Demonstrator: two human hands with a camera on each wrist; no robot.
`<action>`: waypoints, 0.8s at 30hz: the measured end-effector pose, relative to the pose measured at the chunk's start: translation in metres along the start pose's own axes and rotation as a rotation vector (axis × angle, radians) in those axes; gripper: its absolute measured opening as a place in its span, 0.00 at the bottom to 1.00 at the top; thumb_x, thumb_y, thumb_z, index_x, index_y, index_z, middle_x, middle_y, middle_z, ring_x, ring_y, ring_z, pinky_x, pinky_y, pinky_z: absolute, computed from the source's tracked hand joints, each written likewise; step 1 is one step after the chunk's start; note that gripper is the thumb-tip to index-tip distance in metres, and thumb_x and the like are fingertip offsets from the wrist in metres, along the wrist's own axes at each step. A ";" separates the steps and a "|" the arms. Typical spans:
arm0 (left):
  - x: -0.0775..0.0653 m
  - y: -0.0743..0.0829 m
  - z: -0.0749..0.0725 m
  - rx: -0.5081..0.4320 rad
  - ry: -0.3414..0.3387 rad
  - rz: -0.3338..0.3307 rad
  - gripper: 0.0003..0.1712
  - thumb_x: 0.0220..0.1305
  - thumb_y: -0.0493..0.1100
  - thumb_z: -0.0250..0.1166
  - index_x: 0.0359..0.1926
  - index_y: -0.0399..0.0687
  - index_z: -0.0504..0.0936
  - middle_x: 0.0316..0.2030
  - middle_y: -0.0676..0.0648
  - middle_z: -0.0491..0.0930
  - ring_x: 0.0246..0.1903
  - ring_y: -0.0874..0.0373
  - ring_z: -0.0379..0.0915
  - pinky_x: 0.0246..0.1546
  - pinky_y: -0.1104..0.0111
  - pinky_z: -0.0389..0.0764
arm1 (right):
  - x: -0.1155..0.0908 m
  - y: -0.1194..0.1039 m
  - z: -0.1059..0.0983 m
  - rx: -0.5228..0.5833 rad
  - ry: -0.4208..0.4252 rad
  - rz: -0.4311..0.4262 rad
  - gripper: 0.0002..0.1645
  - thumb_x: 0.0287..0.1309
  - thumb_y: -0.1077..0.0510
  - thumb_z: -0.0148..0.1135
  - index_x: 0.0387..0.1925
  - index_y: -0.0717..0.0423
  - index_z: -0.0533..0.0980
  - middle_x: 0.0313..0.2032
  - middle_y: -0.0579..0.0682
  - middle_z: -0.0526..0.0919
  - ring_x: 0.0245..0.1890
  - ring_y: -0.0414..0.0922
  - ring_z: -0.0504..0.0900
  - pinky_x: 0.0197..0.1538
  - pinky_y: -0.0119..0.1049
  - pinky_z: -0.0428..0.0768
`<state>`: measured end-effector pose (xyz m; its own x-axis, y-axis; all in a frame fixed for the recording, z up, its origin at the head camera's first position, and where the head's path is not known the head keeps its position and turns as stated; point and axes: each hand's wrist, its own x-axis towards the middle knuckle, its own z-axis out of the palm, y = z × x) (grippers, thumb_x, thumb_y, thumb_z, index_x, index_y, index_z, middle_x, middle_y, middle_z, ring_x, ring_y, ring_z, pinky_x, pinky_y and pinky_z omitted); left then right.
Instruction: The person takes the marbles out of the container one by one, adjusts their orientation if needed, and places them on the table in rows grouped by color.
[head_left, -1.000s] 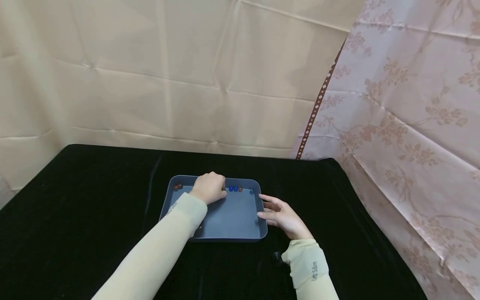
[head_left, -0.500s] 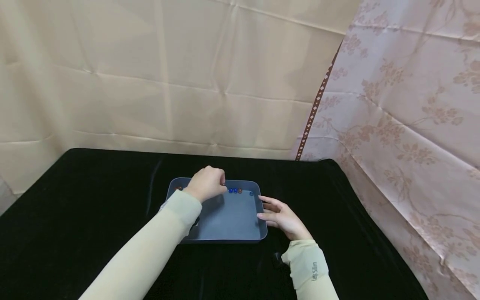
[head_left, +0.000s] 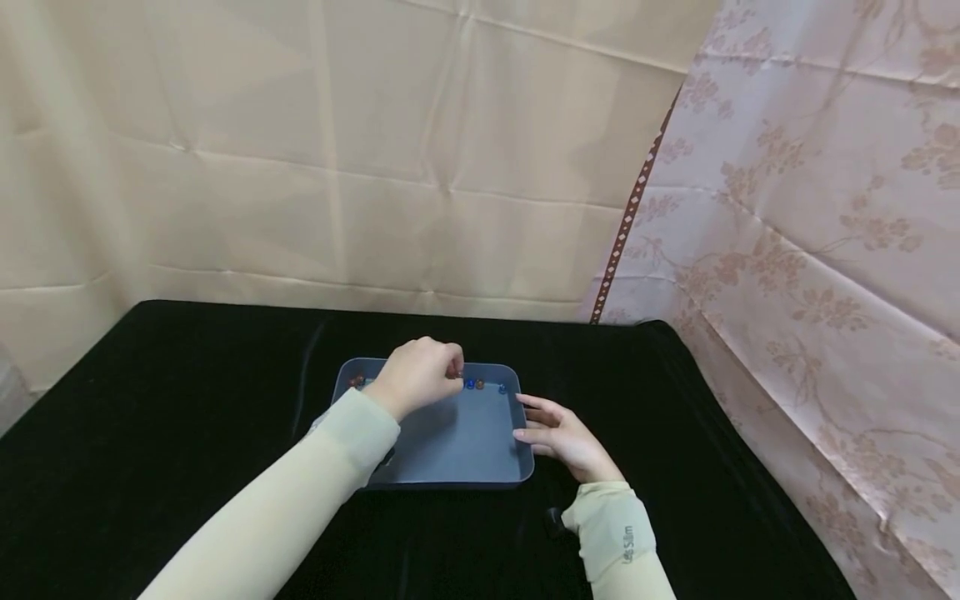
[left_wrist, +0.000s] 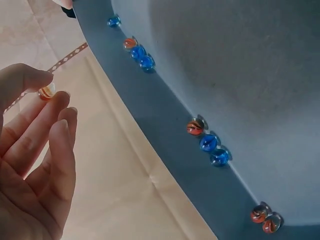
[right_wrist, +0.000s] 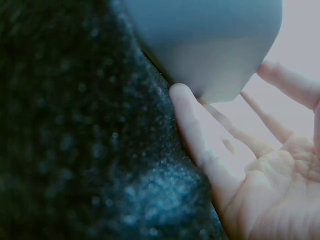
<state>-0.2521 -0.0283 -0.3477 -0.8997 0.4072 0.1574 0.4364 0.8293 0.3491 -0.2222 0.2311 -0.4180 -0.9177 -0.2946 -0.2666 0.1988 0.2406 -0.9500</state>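
Left hand (head_left: 420, 374): 1 marble (left_wrist: 46, 92), seemingly between fingertips (left_wrist: 61, 99).

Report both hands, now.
Left hand: closed, pinching an orange-streaked marble between thumb and fingers.
Right hand: open, relaxed fingers at the right side of the tray.

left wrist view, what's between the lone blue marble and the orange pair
In the left wrist view: an orange marble with two blue marbles, then, past a gap, another orange marble with two more blue marbles.
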 end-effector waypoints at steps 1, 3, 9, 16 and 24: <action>-0.002 0.000 0.000 0.005 0.004 0.004 0.06 0.62 0.46 0.68 0.39 0.51 0.83 0.30 0.52 0.83 0.27 0.61 0.73 0.34 0.68 0.80 | 0.000 0.000 0.000 -0.002 -0.003 0.001 0.37 0.65 0.59 0.61 0.72 0.55 0.61 0.70 0.67 0.63 0.66 0.62 0.71 0.59 0.48 0.79; -0.004 0.000 0.002 0.011 0.013 0.015 0.07 0.62 0.46 0.68 0.39 0.51 0.83 0.31 0.52 0.84 0.27 0.62 0.73 0.34 0.69 0.80 | -0.001 0.001 0.000 -0.003 -0.007 0.001 0.37 0.65 0.59 0.61 0.72 0.55 0.61 0.70 0.67 0.64 0.66 0.61 0.71 0.59 0.48 0.79; -0.011 0.005 0.002 0.000 0.024 0.042 0.06 0.61 0.46 0.68 0.38 0.51 0.83 0.33 0.52 0.85 0.27 0.64 0.74 0.34 0.70 0.80 | -0.002 -0.001 -0.001 -0.002 -0.010 -0.005 0.36 0.66 0.58 0.61 0.73 0.55 0.61 0.70 0.67 0.64 0.66 0.60 0.72 0.59 0.47 0.79; -0.023 0.016 -0.001 -0.029 0.028 0.125 0.07 0.62 0.46 0.69 0.39 0.52 0.84 0.35 0.52 0.86 0.26 0.66 0.74 0.33 0.73 0.79 | -0.001 0.000 -0.001 -0.003 -0.014 -0.017 0.37 0.65 0.59 0.62 0.73 0.54 0.61 0.70 0.67 0.64 0.66 0.60 0.72 0.58 0.46 0.80; -0.038 0.025 0.000 -0.051 0.034 0.225 0.07 0.61 0.46 0.69 0.39 0.52 0.84 0.35 0.54 0.87 0.28 0.68 0.77 0.32 0.77 0.76 | 0.001 0.003 -0.001 -0.006 -0.009 -0.012 0.37 0.65 0.58 0.62 0.73 0.53 0.61 0.70 0.67 0.63 0.67 0.61 0.70 0.59 0.48 0.79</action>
<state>-0.2071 -0.0230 -0.3445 -0.7801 0.5658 0.2671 0.6256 0.6985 0.3474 -0.2228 0.2328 -0.4207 -0.9167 -0.3062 -0.2566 0.1856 0.2423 -0.9523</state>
